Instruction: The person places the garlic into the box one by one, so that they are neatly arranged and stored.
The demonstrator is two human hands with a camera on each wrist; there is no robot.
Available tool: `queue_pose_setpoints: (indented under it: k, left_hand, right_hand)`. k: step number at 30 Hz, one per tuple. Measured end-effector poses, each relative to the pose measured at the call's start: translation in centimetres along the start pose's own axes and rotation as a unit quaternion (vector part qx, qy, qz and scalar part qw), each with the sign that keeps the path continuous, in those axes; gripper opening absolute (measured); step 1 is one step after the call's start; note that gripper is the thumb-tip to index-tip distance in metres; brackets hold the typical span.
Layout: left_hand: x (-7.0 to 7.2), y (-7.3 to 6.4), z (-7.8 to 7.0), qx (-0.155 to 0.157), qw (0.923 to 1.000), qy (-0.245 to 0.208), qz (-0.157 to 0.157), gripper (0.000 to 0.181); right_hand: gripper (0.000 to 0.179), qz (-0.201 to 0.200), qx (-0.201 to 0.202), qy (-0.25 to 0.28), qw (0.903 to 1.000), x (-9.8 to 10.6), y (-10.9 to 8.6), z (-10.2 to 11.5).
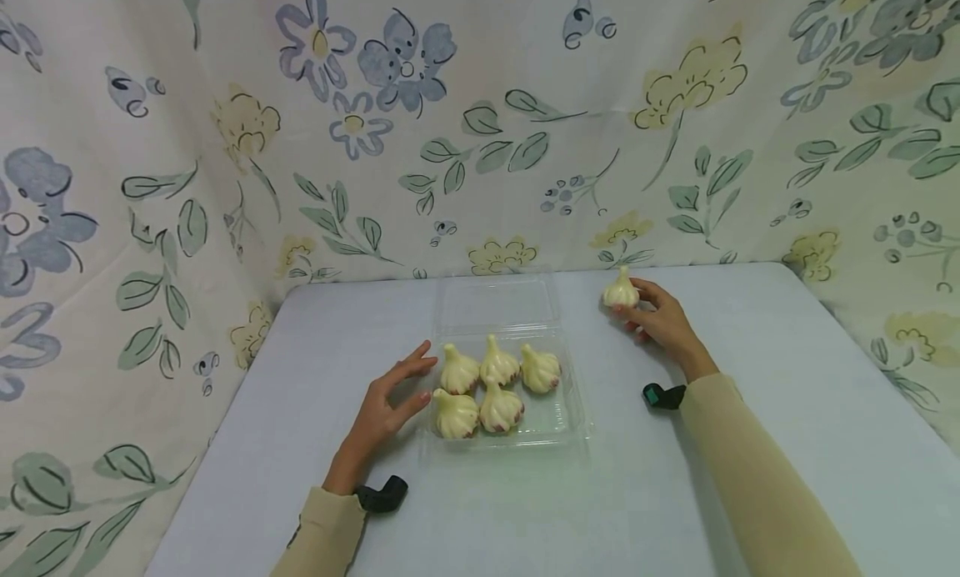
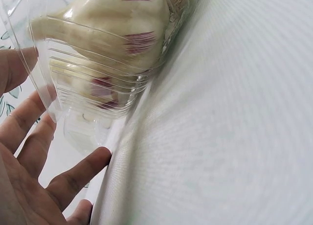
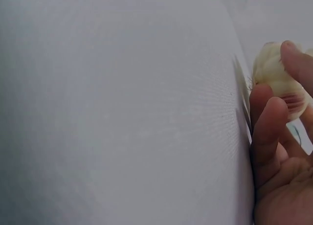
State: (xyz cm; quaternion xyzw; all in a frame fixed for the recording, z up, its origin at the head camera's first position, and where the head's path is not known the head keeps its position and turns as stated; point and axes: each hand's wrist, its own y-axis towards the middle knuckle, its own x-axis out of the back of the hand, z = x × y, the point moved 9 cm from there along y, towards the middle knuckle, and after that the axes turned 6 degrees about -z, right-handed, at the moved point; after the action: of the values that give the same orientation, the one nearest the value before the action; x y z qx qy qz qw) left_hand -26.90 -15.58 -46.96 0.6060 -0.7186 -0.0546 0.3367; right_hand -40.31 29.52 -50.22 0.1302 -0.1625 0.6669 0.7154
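A clear plastic box (image 1: 551,423) with its lid folded back holds several garlic bulbs (image 1: 501,408) in two rows; the front right spot shows bare plastic. My left hand (image 1: 386,406) is at the left wall of the box, its fingers spread and lightly bent. In the left wrist view, fingertips touch or nearly touch the clear ribbed wall, behind which a garlic bulb (image 2: 117,24) shows. Towards the far right of the table, my right hand (image 1: 663,318) holds a single garlic bulb (image 1: 621,291) between thumb and fingers, stem up. The right wrist view shows that bulb (image 3: 274,68) low against the table.
The transparent lid (image 1: 497,306) lies open behind the box. A white cloth covers the table (image 1: 360,327). Flower-patterned fabric (image 1: 480,143) hangs behind the table and along its sides. A black wrist camera (image 1: 382,495) sits on each wrist.
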Motion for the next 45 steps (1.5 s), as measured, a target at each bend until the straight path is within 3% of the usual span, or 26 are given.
queue_pose_setpoints:
  k: [27, 45]
  left_hand:
    - [-0.1, -0.1, 0.5, 0.002, 1.0, 0.006, 0.003, 0.048]
    - [-0.2, -0.1, 0.4, 0.001, 1.0, 0.003, 0.002, 0.049]
  right_hand:
    - [0.075, -0.001, 0.0, 0.049, 0.9988, -0.2, -1.2, -0.2]
    - [0.07, 0.014, 0.002, 0.1, 0.9949, -0.7, -3.8, 0.2]
